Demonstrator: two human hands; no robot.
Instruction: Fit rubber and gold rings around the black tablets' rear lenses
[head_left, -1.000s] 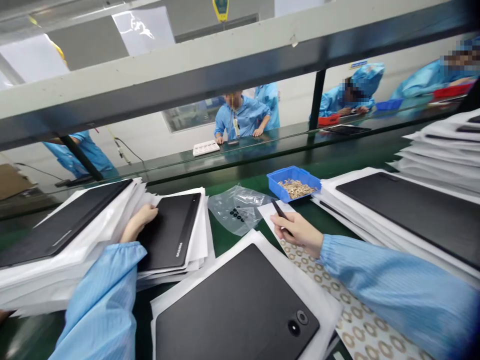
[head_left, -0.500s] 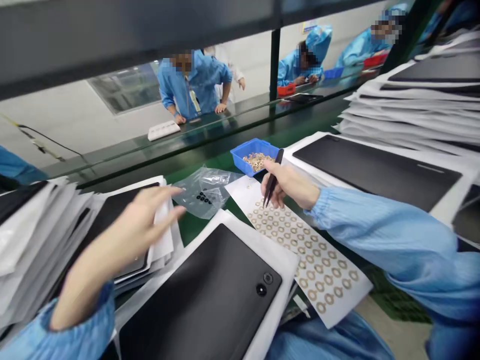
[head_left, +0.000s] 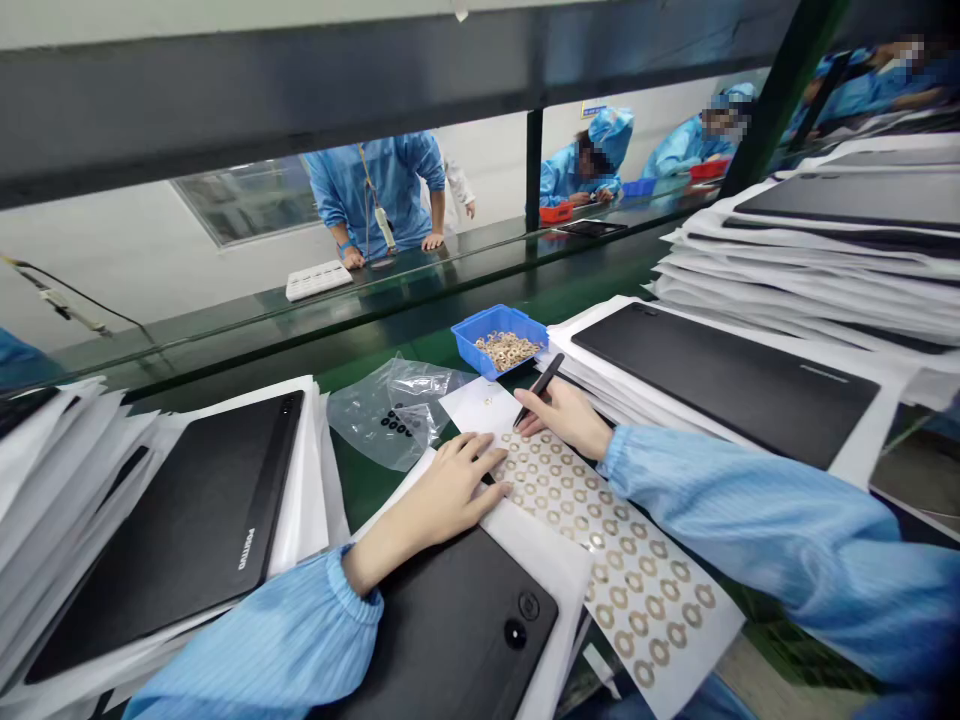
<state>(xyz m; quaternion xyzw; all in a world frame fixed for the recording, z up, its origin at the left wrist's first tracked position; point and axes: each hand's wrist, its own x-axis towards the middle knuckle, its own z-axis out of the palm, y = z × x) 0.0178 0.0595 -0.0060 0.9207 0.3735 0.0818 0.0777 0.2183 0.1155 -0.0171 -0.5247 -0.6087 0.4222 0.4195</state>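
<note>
My left hand (head_left: 448,490) lies flat with fingers stretched out, resting on the top corner of the black tablet back cover (head_left: 457,640) and touching the white sheet of ring-shaped stickers (head_left: 637,580). My right hand (head_left: 566,415) is closed on black tweezers (head_left: 538,387), whose tip points down at the upper end of the sticker sheet. The cover lies on white foam and shows two round camera holes near its right edge.
A blue tray of loose rings (head_left: 501,345) and a clear bag with black dots (head_left: 394,410) sit behind the sheet. Stacks of black covers in white wrap stand left (head_left: 187,520) and right (head_left: 720,375). People in blue coats work beyond the conveyor (head_left: 375,290).
My left hand left the stack on the left and swung right onto the cover's corner by the sticker sheet. My right hand lowered the tweezers toward the sheet. The view tilted down.
</note>
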